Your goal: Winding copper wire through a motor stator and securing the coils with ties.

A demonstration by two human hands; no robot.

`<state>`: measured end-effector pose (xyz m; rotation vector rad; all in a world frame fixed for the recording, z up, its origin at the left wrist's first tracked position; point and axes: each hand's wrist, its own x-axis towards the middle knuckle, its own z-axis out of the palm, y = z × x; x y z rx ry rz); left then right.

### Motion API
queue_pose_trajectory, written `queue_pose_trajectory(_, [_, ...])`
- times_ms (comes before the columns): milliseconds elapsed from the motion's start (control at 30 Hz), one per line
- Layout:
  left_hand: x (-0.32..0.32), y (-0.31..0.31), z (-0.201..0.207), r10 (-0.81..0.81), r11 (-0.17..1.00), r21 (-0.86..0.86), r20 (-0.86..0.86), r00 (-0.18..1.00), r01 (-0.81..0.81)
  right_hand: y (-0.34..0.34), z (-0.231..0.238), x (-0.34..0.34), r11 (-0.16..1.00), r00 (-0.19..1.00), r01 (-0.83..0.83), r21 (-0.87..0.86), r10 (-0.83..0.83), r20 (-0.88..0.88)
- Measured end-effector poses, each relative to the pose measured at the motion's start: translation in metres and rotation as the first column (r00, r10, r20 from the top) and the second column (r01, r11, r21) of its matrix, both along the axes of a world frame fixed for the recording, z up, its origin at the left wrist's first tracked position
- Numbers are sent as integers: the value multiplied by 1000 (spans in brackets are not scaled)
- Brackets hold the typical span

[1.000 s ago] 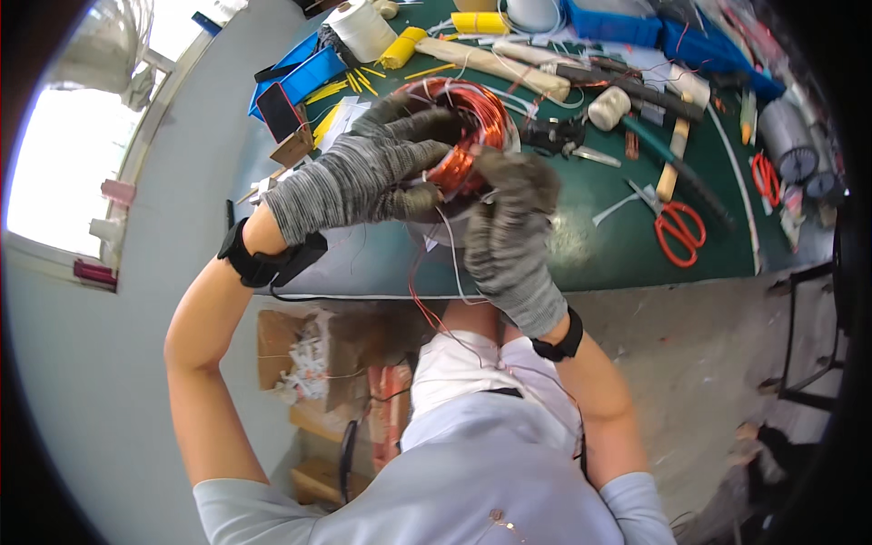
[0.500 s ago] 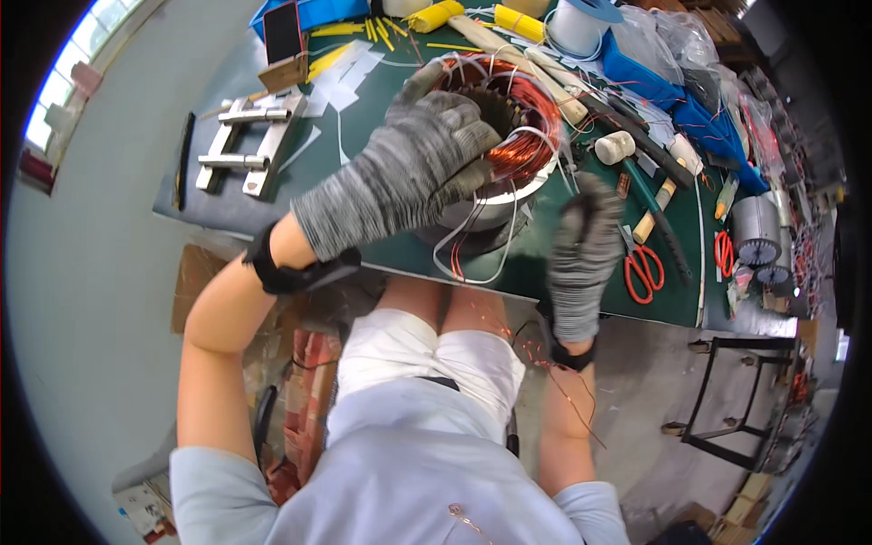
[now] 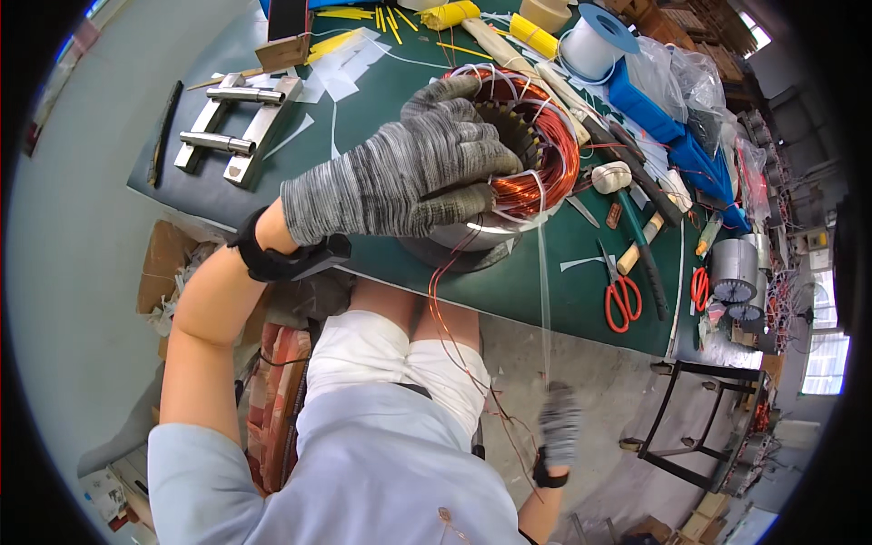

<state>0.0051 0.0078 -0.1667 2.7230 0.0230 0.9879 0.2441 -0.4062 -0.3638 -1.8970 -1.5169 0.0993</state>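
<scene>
A motor stator with copper-wire windings stands at the table's front edge, its bore tilted up toward me. White ties wrap the winding's end at intervals. My left hand, in a grey knitted glove, grips the near-left side of the winding, its fingers reaching over the rim. A white cord runs taut from the winding down past the table edge. My gloved right hand is closed on the cord's lower end, low beside my right thigh. Loose copper leads hang from the stator over my lap.
Red-handled scissors, a white-headed mallet and a green-handled tool lie right of the stator. A metal frame sits at left. Behind are a cord spool, yellow strips and blue bins. A black trolley stands on the floor.
My right hand has dropped from beside the stator to below the table edge, drawing the loose cord loop straight. My left hand stays on the winding.
</scene>
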Motion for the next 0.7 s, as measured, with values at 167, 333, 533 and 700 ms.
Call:
queue_pose_trajectory(167, [-4,-1,-8,34,999,-36,-26,999,-35,102,58,-28,966,630,140,219,-258,733])
queue_pose_trajectory(333, [1,1,-16,6,996,-88,80,997,1,263,169,-83,924,980,30,381,-102,170])
queue_pose_trajectory(533, [-7,13,0,-111,987,-117,1,994,110,261,177,-85,921,50,14,390,389,-920])
queue_pose_trajectory(700, [-22,7,7,-36,997,-69,-71,997,31,240,223,-87,925,5,-133,356,360,-933])
